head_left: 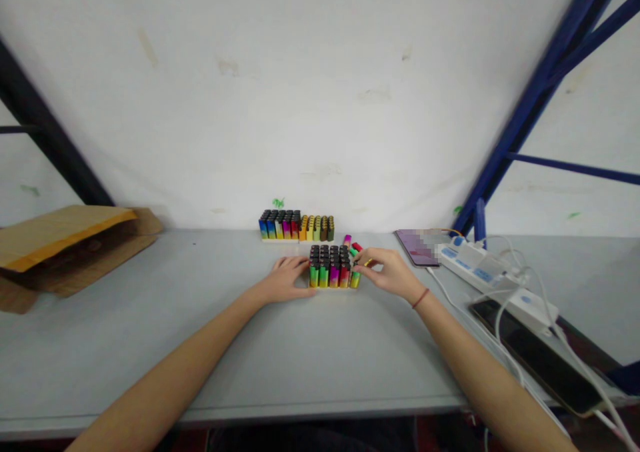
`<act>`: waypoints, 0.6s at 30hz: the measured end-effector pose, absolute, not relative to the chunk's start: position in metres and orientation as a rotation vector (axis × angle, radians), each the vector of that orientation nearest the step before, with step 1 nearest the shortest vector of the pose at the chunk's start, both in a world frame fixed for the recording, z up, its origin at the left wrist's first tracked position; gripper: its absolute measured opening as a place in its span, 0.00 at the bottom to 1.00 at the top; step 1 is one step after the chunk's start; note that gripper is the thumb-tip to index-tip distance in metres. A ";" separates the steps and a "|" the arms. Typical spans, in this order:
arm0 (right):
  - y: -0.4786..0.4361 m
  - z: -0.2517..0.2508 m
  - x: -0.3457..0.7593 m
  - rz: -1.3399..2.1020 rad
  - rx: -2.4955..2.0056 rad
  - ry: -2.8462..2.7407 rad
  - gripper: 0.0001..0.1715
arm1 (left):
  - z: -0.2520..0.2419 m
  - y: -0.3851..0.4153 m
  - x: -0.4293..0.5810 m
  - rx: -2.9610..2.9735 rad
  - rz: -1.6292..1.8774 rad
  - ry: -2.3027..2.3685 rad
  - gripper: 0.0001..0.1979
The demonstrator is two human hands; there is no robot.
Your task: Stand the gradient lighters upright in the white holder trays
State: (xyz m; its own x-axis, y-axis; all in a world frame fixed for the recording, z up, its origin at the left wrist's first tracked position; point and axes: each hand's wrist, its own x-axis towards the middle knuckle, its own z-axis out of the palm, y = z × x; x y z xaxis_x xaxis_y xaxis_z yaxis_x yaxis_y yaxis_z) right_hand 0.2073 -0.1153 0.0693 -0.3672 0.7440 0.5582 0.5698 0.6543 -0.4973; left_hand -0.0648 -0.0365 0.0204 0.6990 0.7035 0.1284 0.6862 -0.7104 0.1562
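Note:
Several multicoloured lighters with black tops point(335, 265) stand upright in rows in a white tray point(333, 289) on the grey table. My left hand point(287, 281) is at the tray's left end, its thumb along the front corner and its fingers reaching round behind the side. On the opposite end, my right hand point(385, 270) has its thumb and fingers pinched on the top of a yellow-green lighter point(355, 279) in the rightmost column. Just behind these fingers lie a loose red lighter point(357, 246) and a purple lighter point(347, 240).
Against the wall stand a second tray of lighters point(280, 225) and a group of yellow and dark lighters point(317, 228). An open brown paper envelope point(75, 239) lies left. On the right are a tablet-like device point(416, 247), a white power strip point(480, 269), cables and a dark phone point(537, 359).

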 end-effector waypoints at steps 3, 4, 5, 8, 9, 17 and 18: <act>-0.116 0.068 0.204 0.288 -1.036 -2.101 0.07 | 0.021 -0.037 -0.064 2.804 0.265 1.153 0.36; -0.116 0.068 0.203 0.292 -1.040 -2.111 0.08 | 0.021 -0.037 -0.064 2.805 0.261 1.155 0.36; -0.117 0.068 0.202 0.303 -1.042 -2.121 0.08 | 0.021 -0.037 -0.065 2.806 0.257 1.157 0.37; -0.115 0.072 0.204 0.367 -1.024 -2.113 0.10 | 0.020 -0.036 -0.065 2.814 0.254 1.157 0.37; -0.113 0.072 0.208 0.378 -1.020 -2.084 0.12 | 0.019 -0.035 -0.066 2.816 0.257 1.153 0.37; -0.091 0.046 0.231 -0.035 -1.542 -2.100 0.19 | 0.018 -0.034 -0.067 2.813 0.268 1.149 0.36; -0.090 0.043 0.228 -0.082 -1.611 -2.146 0.20 | 0.018 -0.034 -0.067 2.812 0.263 1.147 0.36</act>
State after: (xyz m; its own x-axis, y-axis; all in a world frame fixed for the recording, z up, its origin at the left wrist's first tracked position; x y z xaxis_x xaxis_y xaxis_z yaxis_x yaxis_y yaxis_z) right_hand 0.2280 -0.0898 0.0426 -0.2146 0.8966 0.3875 0.9236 0.3153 -0.2181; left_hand -0.0666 -0.0343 0.0182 0.7025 0.7009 0.1238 0.6847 -0.7130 0.1511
